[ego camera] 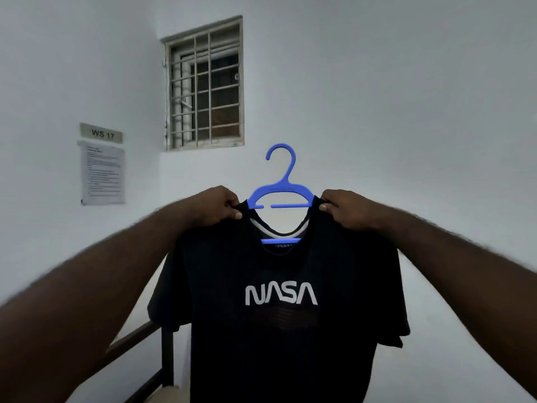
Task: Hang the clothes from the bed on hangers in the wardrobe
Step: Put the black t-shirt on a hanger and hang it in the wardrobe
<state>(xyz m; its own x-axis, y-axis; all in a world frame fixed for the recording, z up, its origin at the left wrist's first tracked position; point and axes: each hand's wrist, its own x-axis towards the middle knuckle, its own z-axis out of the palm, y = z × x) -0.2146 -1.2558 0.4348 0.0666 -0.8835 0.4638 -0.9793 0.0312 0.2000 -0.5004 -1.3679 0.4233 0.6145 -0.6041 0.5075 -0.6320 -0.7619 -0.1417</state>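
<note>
A person holds up a black NASA T-shirt at arm's length in front of a pale wall, seen from a camera on their own head. The shirt is already threaded onto a blue plastic hanger, whose hook stands upright above the neckline while its lower bar shows through the collar opening. The left hand pinches the shirt's shoulder at one end of the hanger, fingers curled round the fabric; the right hand pinches the other shoulder the same way, so the two hands are well apart, one at each side of the collar. The shirt hangs flat, its white lettering facing the viewer, sleeves drooping at either side. Behind, a barred window sits high on the wall, and to its left a small sign reading WS 17 hangs above a printed notice. A dark wooden frame (possibly furniture; too little shows to say) appears at lower left. The wardrobe and the bed are not in view. The step in hand looks like settling the shoulders evenly on the hanger: it would go best by tugging both seams outward until the collar sits centred under the hook, then shifting one hand to the hook before carrying it to the rail.
</note>
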